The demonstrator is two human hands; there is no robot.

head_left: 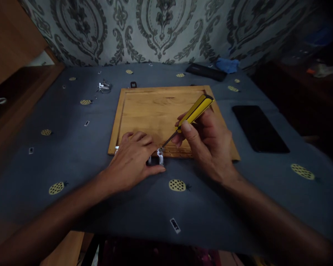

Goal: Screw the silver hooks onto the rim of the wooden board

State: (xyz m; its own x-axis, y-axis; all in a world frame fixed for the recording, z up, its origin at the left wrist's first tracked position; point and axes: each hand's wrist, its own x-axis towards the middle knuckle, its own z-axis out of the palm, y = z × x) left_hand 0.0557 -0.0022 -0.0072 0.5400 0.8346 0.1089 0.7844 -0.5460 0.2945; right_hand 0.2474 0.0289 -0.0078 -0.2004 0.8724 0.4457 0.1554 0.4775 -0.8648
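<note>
A wooden panel (150,107) with a raised border lies flat on the table. My left hand (134,153) rests over its front edge, fingers on the wood, with index finger and thumb around a small shiny metal fitting (160,157). The fitting juts past the panel's near edge and is partly hidden by the hand. In my right hand (208,140) is a screwdriver (195,112) with a yellow and black handle, held slantwise between thumb and fingers. Its tip meets the fitting. Another bit of metal (116,149) shows at the panel's left corner, beside my left hand.
Loose metal parts (104,87) lie at the back left, and a small dark piece (133,85) sits behind the panel. To the right is a black phone-like slab (261,128). A dark case (206,72) and a blue cloth (227,65) are near the patterned curtain (161,29).
</note>
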